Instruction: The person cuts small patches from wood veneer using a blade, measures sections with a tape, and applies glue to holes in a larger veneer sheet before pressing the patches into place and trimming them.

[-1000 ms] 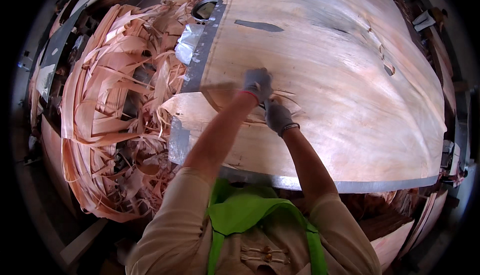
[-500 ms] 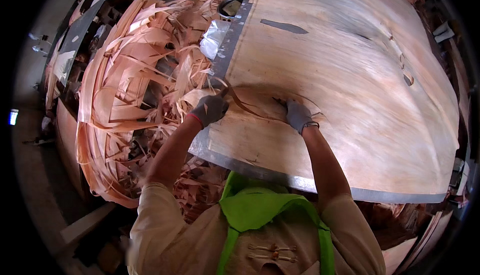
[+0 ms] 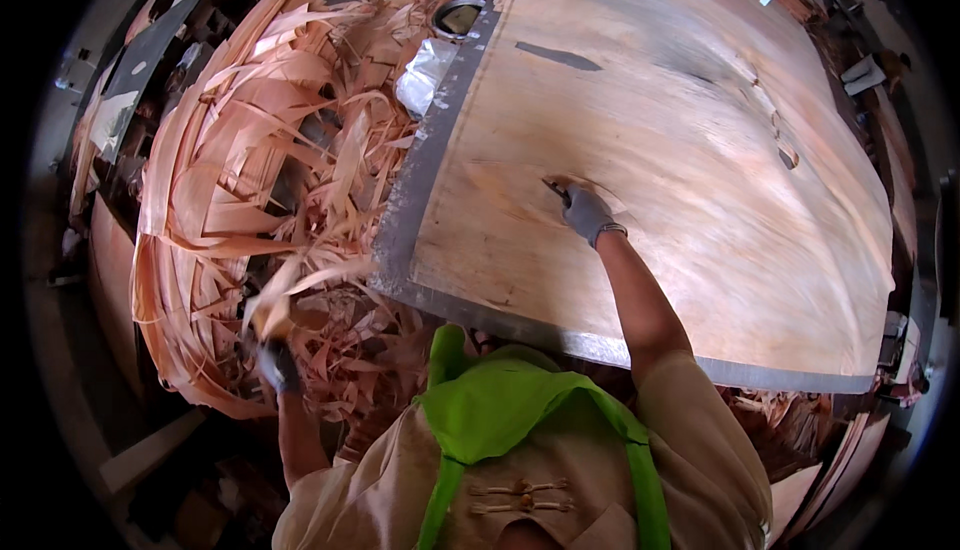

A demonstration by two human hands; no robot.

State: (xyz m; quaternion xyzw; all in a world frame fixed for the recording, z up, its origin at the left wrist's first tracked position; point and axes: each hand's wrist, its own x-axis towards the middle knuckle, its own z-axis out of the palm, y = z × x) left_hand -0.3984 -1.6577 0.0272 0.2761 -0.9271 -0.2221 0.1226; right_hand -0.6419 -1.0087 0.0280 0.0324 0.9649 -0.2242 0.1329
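Observation:
A large pale wood veneer sheet lies on a grey-edged board. On it rests my right hand, in a grey glove, closed round a small dark tool, perhaps a knife, its tip against the veneer beside a slightly darker patch. My left hand, also gloved, is off the board over the pile of veneer scraps. Motion blurs its fingers, and a strip of veneer trails from their tips. A dark elongated gap shows in the sheet farther off.
By the board's left edge lie a crumpled clear plastic piece and a round metal bowl with something yellowish inside. A split with a hole runs through the sheet at the right. Veneer scraps crowd the left side, some below the board's front edge.
My left hand has swung from the sheet down and left to the scrap pile, taking a torn veneer strip with it. My right hand stays at nearly the same spot on the sheet.

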